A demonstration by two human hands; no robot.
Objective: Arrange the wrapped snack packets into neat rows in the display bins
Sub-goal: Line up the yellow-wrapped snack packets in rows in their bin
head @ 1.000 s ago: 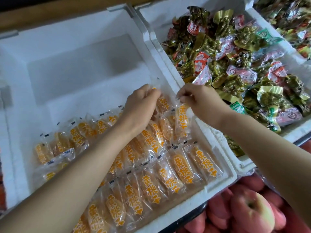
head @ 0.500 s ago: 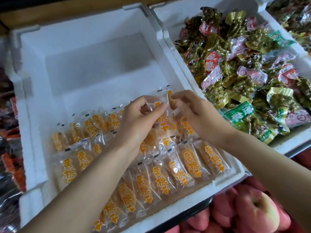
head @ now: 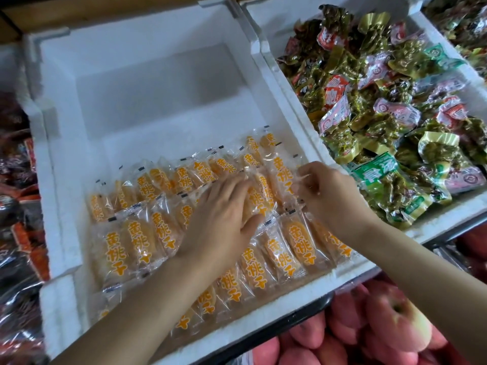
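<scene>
Several clear packets with orange dried peach [head: 297,238] lie in overlapping rows across the near half of a white foam bin [head: 158,88]. My left hand [head: 221,219] rests flat on the middle row, fingers straight and spread over the packets. My right hand [head: 329,196] is at the right end of the back row, with its fingers curled. It pinches the clear edge of an upright orange packet [head: 283,177] beside the bin's right wall. The far half of the bin shows bare white foam.
A second foam bin [head: 274,67] on the right is heaped with loose green, gold and pink packets [head: 390,106]. Pink apples [head: 395,320] lie below the front edge. Dark red wrapped goods [head: 18,233] fill the left side.
Half a second ago both hands held a packet up above the back row. Now the left hand has dropped flat onto the packets, while the right hand still pinches at the row's right end.
</scene>
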